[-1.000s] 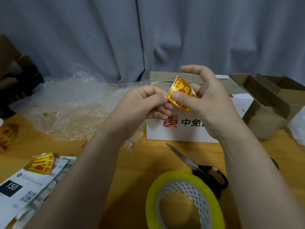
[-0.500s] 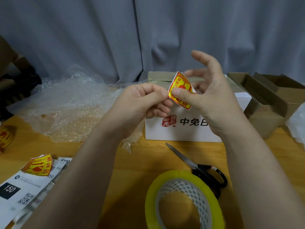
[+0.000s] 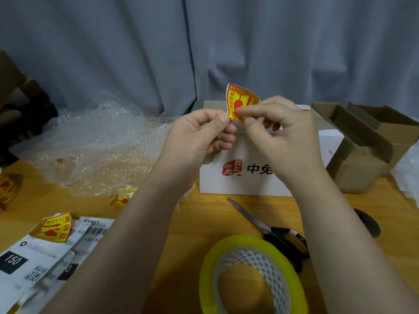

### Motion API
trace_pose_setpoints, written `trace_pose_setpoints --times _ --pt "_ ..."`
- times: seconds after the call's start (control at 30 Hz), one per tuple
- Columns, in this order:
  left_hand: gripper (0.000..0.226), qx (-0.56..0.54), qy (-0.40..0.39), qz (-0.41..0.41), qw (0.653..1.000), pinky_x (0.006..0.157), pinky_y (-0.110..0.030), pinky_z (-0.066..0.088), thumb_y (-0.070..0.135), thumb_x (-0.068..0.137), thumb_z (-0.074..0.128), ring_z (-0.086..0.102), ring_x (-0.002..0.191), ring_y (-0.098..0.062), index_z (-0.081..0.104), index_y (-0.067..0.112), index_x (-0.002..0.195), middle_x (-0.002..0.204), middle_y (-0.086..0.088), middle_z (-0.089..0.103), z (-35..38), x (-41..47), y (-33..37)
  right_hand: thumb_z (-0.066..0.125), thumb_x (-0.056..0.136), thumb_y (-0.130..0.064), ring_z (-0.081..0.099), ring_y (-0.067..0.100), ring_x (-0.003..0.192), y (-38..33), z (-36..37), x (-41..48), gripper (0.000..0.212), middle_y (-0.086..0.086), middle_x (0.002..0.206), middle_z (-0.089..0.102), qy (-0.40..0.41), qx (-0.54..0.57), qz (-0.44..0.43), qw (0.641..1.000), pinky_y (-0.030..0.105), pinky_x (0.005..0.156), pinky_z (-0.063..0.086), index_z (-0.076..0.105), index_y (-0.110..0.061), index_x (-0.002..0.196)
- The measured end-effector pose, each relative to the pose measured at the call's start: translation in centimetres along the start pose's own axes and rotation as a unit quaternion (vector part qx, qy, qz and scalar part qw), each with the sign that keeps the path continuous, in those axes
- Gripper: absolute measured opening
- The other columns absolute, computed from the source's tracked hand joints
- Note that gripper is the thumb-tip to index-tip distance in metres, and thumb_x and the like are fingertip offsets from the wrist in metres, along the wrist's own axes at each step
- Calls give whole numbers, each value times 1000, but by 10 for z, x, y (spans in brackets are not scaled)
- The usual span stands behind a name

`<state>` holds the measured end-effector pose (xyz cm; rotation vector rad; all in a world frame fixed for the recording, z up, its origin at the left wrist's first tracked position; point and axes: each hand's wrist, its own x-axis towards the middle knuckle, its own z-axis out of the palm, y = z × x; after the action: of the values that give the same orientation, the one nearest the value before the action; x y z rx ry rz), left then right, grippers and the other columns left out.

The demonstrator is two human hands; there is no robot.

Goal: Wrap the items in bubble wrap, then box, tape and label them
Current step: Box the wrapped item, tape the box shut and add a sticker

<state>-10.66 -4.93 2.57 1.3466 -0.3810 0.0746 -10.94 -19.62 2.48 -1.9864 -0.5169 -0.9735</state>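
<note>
Yellow-and-red sticker (image 3: 241, 102) held in the air above the white box (image 3: 249, 184), which stands on the wooden table (image 3: 204, 223). The sticker's long axis runs nearly upright, its top corner pointing up at the curtain; the sheet curls and its printed face meets the camera. Left hand (image 3: 199, 134) pinches the lower left corner between thumb and forefinger; right hand (image 3: 283, 132) pinches the lower right part likewise, remaining fingers curled. Fingertips cover the sticker's bottom edge. The right forearm cuts off the box's lettering and part of the scissors (image 3: 272, 227). The tape roll (image 3: 208, 268) runs off the frame's bottom.
</note>
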Motion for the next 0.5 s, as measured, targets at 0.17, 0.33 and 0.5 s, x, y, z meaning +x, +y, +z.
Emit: trace_pose_setpoints --times 0.17,0.33,0.5 --pt "15 3 -14 23 1000 60 -16 50 6 95 50 57 61 -8 61 3 85 67 1 63 2 1 0 67 86 -11 65 -2 88 -8 0 0 20 -11 90 69 -35 99 19 994 12 77 48 68 -19 103" --pt "13 33 -22 54 998 64 -18 50 4 94 50 59 64 -8 62 3 88 69 1 65 0 0 2 66 86 -8 69 10 91 -8 -1 2 17 -3 93 73 -52 173 69 981 26 83 54 72 -15 102" --pt "15 54 -15 66 996 64 -19 50 5 95 51 59 64 -8 63 6 86 70 1 66 0 0 1 64 88 -4 69 10 92 -10 -2 2 20 -2 95 73 -61 189 68 978 24 82 54 71 -14 104"
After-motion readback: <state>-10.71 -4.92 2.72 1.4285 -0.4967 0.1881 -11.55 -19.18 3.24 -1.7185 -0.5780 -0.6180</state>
